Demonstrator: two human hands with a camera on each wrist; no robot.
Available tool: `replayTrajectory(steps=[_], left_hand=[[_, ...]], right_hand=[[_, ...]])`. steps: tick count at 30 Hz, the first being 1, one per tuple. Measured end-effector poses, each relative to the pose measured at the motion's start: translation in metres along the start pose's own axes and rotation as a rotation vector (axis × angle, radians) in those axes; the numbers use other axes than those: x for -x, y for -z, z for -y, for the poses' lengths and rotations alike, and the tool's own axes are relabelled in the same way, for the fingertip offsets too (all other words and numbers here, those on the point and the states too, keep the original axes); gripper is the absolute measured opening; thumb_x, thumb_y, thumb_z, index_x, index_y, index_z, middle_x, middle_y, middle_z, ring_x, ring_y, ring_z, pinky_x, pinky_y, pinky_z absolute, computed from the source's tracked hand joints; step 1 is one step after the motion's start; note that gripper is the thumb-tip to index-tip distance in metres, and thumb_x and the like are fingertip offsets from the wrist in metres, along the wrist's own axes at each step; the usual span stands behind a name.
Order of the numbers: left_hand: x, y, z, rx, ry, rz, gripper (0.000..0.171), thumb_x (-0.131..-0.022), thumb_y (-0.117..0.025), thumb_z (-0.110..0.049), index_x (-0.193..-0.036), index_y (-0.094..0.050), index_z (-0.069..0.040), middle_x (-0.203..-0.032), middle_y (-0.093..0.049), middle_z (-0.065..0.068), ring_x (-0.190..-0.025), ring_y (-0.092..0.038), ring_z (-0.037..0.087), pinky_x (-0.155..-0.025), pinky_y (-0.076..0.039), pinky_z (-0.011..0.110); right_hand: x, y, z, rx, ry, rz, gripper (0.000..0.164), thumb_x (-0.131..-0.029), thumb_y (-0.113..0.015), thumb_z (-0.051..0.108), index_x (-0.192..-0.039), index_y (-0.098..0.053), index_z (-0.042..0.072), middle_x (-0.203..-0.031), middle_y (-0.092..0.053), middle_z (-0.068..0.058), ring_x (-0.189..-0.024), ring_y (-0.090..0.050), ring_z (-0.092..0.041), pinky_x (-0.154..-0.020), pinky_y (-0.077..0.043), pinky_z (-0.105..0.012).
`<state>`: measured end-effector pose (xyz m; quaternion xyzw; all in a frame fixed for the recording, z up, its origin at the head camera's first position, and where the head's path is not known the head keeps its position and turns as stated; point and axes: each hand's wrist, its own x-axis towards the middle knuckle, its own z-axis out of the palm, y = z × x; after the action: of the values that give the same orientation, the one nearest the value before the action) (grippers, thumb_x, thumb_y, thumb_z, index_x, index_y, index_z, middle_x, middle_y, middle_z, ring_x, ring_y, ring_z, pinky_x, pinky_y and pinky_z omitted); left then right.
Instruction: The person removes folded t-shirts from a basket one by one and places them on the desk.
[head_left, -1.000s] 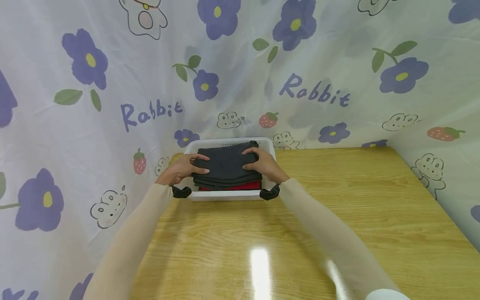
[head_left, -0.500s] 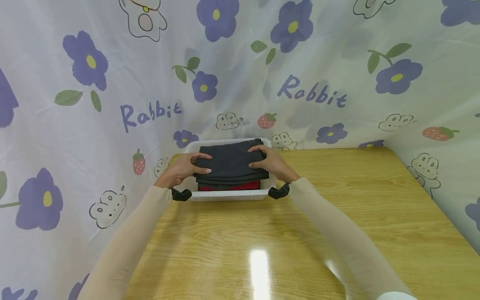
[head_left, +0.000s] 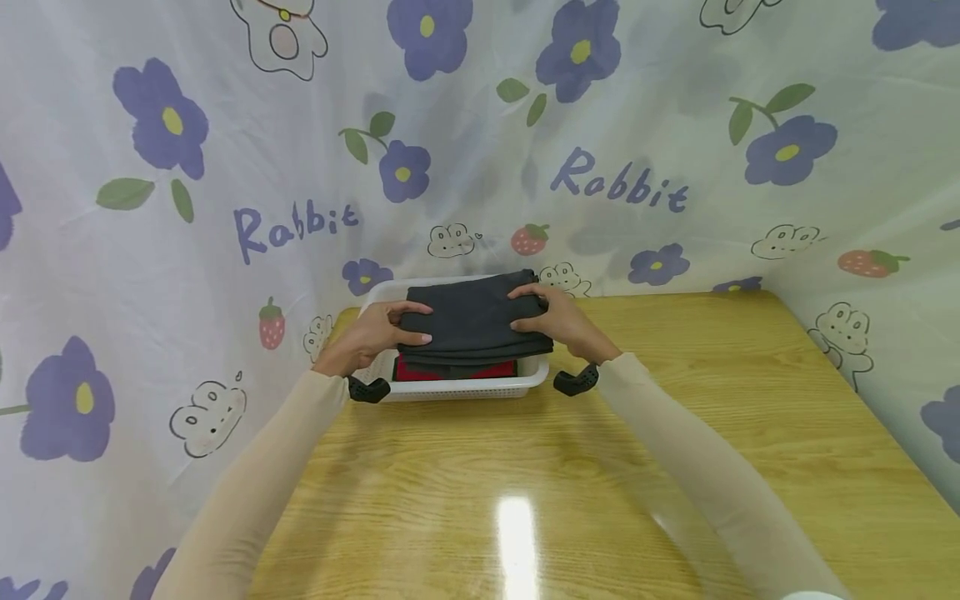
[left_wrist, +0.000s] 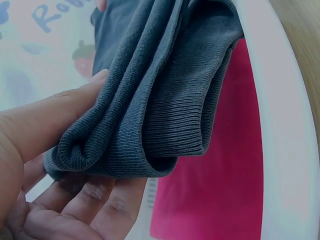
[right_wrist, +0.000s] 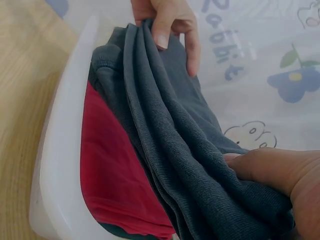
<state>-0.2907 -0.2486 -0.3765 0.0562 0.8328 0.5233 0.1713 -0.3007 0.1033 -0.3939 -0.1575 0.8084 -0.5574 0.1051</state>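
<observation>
A folded dark grey garment [head_left: 472,315] with layered edges is held level between both hands at the white plastic basket [head_left: 457,388]. My left hand [head_left: 377,335] grips its left end, thumb on top and fingers beneath, as the left wrist view shows; a ribbed band [left_wrist: 175,115] hangs there. At the opposite end, my right hand [head_left: 564,321] grips the folds with its thumb [right_wrist: 265,167] on top; its fingers underneath are hidden in the right wrist view. Below the garment, a folded red cloth [right_wrist: 110,165] lies in the basket.
The basket stands at the back left of a wooden table [head_left: 420,475], close against a patterned curtain [head_left: 465,192]. Another curtain side [head_left: 907,350] borders the table's right edge. Black wrist straps [head_left: 576,381] sit on both wrists.
The grey garment has risen and shifted right, its right end now over the basket's right rim. Both hands moved with it, the right one farther. More red cloth shows underneath.
</observation>
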Motion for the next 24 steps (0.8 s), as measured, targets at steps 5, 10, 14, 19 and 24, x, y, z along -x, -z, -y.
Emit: replayTrajectory(steps=[5, 10, 14, 19, 24], left_hand=[[-0.001, -0.009, -0.006, -0.006, -0.030, -0.021, 0.058, -0.083, -0.090, -0.024, -0.136, -0.066, -0.025, -0.121, -0.056, 0.009, -0.057, -0.020, 0.017, -0.047, -0.027, 0.031], [-0.002, -0.019, -0.015, 0.006, -0.067, -0.022, 0.057, -0.083, -0.089, -0.020, -0.135, -0.067, -0.023, -0.136, -0.053, 0.007, -0.078, -0.037, 0.016, -0.057, -0.038, 0.026], [-0.002, -0.028, -0.023, -0.012, -0.079, -0.016, 0.056, -0.084, -0.089, -0.021, -0.135, -0.067, -0.025, -0.140, -0.052, 0.011, -0.072, -0.033, 0.019, -0.049, -0.026, 0.030], [-0.005, -0.039, -0.032, -0.066, -0.101, -0.018, 0.054, -0.084, -0.089, -0.025, -0.134, -0.067, -0.029, -0.136, -0.057, 0.009, -0.063, -0.028, 0.017, -0.047, -0.029, 0.029], [-0.014, -0.052, -0.039, -0.041, -0.126, -0.016, 0.054, -0.084, -0.089, -0.019, -0.133, -0.069, -0.024, -0.144, -0.053, 0.004, -0.104, -0.054, 0.018, -0.072, -0.050, 0.029]], right_hand=[[0.005, 0.009, 0.001, -0.016, -0.007, -0.008, 0.047, -0.092, -0.081, 0.019, -0.135, -0.064, 0.027, -0.166, -0.026, -0.003, -0.153, -0.023, -0.032, -0.111, -0.040, -0.053], [0.011, 0.019, 0.002, -0.021, -0.014, -0.017, 0.048, -0.092, -0.081, 0.018, -0.137, -0.063, 0.024, -0.167, -0.024, -0.003, -0.154, -0.018, -0.034, -0.111, -0.040, -0.054], [0.017, 0.028, -0.001, -0.025, -0.024, -0.024, 0.048, -0.093, -0.080, 0.018, -0.137, -0.063, 0.024, -0.169, -0.020, -0.003, -0.155, -0.016, -0.035, -0.111, -0.040, -0.054], [0.023, 0.041, -0.007, -0.018, -0.031, -0.042, 0.049, -0.093, -0.080, 0.015, -0.138, -0.062, 0.023, -0.170, -0.017, -0.004, -0.155, -0.014, -0.036, -0.112, -0.040, -0.055], [0.030, 0.054, -0.011, -0.035, -0.031, -0.056, 0.050, -0.093, -0.080, 0.015, -0.139, -0.062, 0.022, -0.170, -0.015, -0.003, -0.156, -0.013, -0.036, -0.112, -0.039, -0.055]])
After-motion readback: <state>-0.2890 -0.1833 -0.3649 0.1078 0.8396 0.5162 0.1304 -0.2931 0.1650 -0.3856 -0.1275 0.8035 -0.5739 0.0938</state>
